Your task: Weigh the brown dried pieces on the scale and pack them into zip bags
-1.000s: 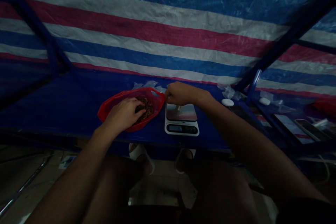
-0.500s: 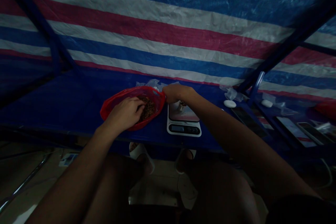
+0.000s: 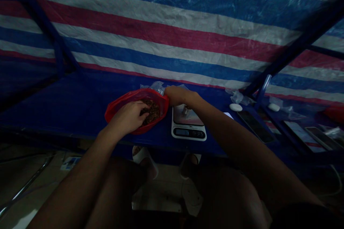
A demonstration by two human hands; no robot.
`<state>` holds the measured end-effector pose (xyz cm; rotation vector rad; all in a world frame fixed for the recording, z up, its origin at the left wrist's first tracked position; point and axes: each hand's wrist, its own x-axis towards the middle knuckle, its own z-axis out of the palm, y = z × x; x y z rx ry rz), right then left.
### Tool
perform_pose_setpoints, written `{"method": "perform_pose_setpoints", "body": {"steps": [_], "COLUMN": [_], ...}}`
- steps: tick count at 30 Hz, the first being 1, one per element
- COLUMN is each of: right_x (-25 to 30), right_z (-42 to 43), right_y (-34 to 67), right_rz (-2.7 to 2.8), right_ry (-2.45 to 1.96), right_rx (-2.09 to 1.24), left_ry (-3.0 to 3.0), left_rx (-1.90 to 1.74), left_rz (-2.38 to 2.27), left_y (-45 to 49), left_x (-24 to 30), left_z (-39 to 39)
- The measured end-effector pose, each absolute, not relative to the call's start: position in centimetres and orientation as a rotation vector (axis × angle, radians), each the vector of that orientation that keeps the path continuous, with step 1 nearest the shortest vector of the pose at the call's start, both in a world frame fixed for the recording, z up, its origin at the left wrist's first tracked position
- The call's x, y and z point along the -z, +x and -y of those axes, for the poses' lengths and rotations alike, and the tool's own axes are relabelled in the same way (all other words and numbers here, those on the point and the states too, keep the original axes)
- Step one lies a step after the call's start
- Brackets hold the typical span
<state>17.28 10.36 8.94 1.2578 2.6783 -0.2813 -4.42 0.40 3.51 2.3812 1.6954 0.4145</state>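
A red plastic bag point(image 3: 119, 105) stands with its mouth wide on the blue bench, partly filled with small brownish pieces point(image 3: 153, 111) too dark to name. My left hand point(image 3: 131, 115) reaches into it; the fingertips touch the pieces, with thumb and forefinger apart. At the bag's right rim, my right hand point(image 3: 176, 95) is closed on the red plastic. Beneath my right wrist sits a white digital scale point(image 3: 188, 134), its display toward me. A few small metallic pieces point(image 3: 186, 109) rest on the scale's plate, partly covered by my right arm.
The blue bench point(image 3: 88, 96) backs onto a striped plastic sheet point(image 3: 172, 39). Clear plastic bags point(image 3: 157, 86) lie behind the red bag. To the right are a white oval case point(image 3: 235, 107), a dark phone point(image 3: 255, 126) and more phones. Blue metal posts point(image 3: 262, 91) slant up at both sides.
Inside the bag, the left thumb and forefinger have spread slightly apart. The right hand keeps its grip on the rim and has shifted a little left.
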Motion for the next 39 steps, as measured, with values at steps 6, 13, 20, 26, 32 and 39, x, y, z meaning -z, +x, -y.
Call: {"method": "perform_pose_setpoints", "body": {"steps": [6,13,20,26,32,39], "right_x": [-13.0,-12.2,-11.9,-11.4,-10.5,-10.1], "right_z": [-8.3,-6.5,-6.0,-5.6,-5.0,-5.0], "right_y": [23.4,26.8,26.8,27.8,27.9,27.9], "right_rz": [-2.82,-2.765,-2.75,-2.827,-2.794,-2.876], "right_ry": [1.447,1.474,1.497,1.525,1.661,1.659], "right_rx": [0.352,0.588,0.551,0.48,0.477,0.588], "left_ry": [2.356,2.311,2.389,2.409,2.344,2.319], "left_rx": [-0.456,-0.473,-0.453,-0.38,-0.388,-0.494], "left_rz": [-1.729,-1.701,-1.667,-1.684,-1.75,-1.754], "left_y": [-4.1,-3.5,-3.5,-3.6,-3.1,-3.3], "left_x": [-3.4,-3.2,-2.5,-2.7,-3.6,-3.4], "left_z": [-0.7,-1.1,-1.1,-1.2,-0.9,-1.0]}}
